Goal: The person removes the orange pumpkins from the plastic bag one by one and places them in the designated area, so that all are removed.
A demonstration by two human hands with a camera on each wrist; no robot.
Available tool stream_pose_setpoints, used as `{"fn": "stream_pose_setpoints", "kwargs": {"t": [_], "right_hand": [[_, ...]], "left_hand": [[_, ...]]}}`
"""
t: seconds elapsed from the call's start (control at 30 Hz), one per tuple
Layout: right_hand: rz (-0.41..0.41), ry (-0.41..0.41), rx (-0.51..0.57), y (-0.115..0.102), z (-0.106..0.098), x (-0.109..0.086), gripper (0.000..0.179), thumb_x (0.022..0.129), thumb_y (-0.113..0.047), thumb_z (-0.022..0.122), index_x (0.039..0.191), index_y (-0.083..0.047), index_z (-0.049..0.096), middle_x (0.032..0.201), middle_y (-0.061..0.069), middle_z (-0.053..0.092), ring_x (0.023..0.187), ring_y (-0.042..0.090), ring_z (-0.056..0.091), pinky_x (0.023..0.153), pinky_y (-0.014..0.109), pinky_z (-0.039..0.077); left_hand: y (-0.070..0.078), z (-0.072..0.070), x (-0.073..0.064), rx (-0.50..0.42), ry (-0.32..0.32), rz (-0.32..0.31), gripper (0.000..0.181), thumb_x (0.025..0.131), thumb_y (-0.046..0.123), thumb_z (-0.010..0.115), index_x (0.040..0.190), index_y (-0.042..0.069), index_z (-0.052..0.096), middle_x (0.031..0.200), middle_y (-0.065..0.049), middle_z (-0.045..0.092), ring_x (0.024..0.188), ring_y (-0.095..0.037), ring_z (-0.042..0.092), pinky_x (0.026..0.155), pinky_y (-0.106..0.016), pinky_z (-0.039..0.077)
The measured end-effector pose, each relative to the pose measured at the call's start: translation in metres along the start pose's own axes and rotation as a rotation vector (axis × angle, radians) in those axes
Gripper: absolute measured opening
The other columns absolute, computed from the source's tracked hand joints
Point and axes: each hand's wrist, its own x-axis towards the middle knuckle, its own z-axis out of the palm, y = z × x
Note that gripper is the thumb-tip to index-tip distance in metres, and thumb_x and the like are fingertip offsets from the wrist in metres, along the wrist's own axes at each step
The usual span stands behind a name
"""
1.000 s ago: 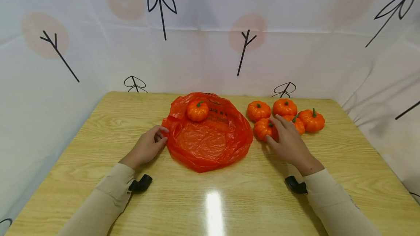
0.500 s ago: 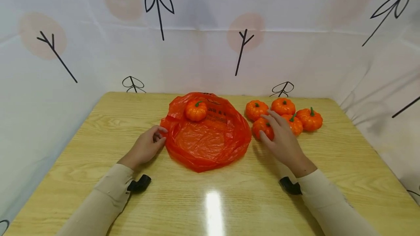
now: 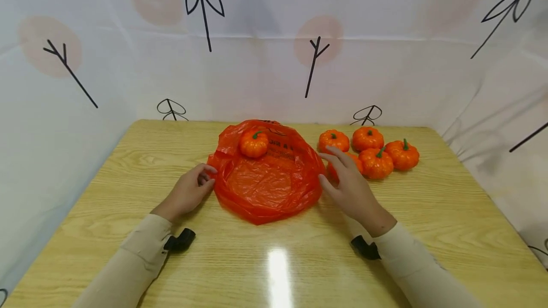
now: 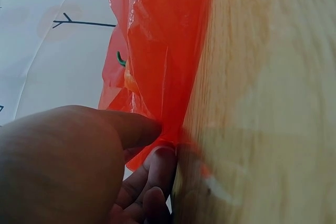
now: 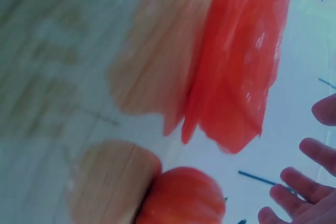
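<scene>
A red plastic bag [image 3: 261, 189] lies spread with its mouth open upward on the table. Inside it, toward the back left, sits a small orange pumpkin [image 3: 253, 143] with a green stem. My left hand [image 3: 190, 191] pinches the bag's left edge between thumb and finger; the left wrist view shows the gathered plastic [image 4: 170, 129] there. At the bag's right side is my right hand [image 3: 351, 191], fingers spread and holding nothing. Behind its fingers, one pumpkin [image 3: 353, 165] is partly hidden. In the right wrist view the fingers [image 5: 302, 184] are apart from the bag.
Several more orange pumpkins cluster at the table's back right, among them a front one [image 3: 376, 163] and a rightmost one [image 3: 402, 155]. A patterned white cloth [image 3: 257, 75] hangs behind the wooden table [image 3: 231, 260].
My right hand has moved left, away from the nearest pumpkin to the bag's right edge, with its fingers spreading. The left hand stays at the bag's left edge.
</scene>
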Motion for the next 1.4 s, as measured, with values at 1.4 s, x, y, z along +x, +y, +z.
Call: {"fn": "stream_pose_setpoints", "kwargs": {"t": [1.4], "right_hand": [[-0.047,-0.065,0.059,-0.041,0.021,0.026,0.045,0.098,-0.022,0.064,0.14,-0.014,0.053,0.156,0.009,0.038,0.143,0.034,0.04,0.11,0.056,0.041]], "left_hand": [[0.001,0.0,0.0,-0.014,0.005,-0.009,0.019,0.1,0.012,0.059,0.119,0.008,0.06,0.097,-0.008,0.061,0.085,-0.018,0.055,0.08,-0.032,0.048]]}}
